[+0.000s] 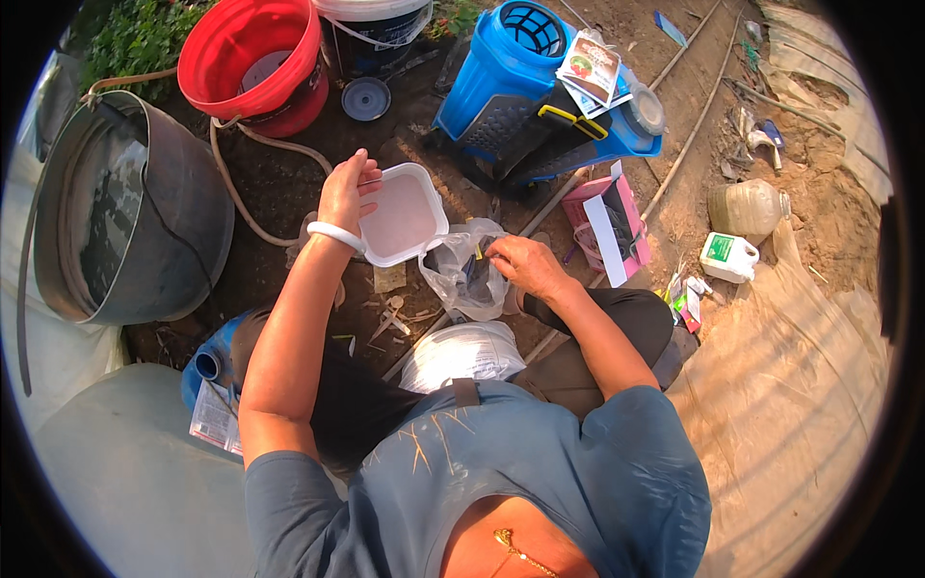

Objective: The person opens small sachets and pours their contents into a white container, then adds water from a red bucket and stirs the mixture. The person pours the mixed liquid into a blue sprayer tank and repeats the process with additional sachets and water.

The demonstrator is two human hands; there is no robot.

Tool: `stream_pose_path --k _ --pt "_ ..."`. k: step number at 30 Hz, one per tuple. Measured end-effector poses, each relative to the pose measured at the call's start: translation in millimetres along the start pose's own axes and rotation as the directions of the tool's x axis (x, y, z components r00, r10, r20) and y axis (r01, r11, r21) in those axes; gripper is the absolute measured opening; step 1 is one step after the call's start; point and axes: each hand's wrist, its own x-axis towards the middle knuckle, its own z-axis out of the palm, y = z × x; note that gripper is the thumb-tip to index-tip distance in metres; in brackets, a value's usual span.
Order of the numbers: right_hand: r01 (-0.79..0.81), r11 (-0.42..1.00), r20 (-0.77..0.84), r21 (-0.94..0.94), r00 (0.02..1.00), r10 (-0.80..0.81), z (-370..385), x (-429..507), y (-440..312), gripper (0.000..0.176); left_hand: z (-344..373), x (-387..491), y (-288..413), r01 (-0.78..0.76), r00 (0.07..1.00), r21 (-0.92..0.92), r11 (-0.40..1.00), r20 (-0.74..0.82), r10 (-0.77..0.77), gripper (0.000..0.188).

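My left hand (348, 189) is raised at the left rim of a square white plastic tub (403, 214), its fingers apart. Cloudy, pale pinkish liquid stands in the tub. A thin dark line shows by the fingers; I cannot tell what it is. To the right, my right hand (531, 264) pinches the upper right rim of a clear plastic bag (462, 285). Inside the bag are small items, one with a yellow part, mostly hidden by the film and my fingers. A white printed sack (462, 354) lies between my legs, below the bag.
A large dark vat (173, 238) of water and a red bucket (303, 94) stand left, with a hose (227, 180) around them. Ahead is a blue backpack sprayer (462, 101) with printed packets (589, 68) on top. A pink box (578, 209) and white jug (728, 256) sit right.
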Motion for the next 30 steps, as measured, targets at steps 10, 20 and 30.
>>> stream_pose_path --k 10,20,30 --pt "-0.457 0.889 -0.711 -0.017 0.631 0.311 -204.1 49.4 -5.4 0.026 0.0 6.2 -5.0 -0.009 1.000 0.041 0.999 0.019 0.008 0.045" --pt "-0.736 0.646 -0.387 -0.203 0.666 0.637 -242.0 128.4 17.7 0.075 4.3 4.9 -6.7 -0.051 0.998 0.102 0.994 0.032 0.048 0.044" --pt "-0.030 0.867 -0.612 0.498 0.696 0.376 -235.2 116.2 49.8 0.025 9.1 -1.4 -2.5 -0.100 0.995 0.139 0.985 0.044 0.095 0.041"
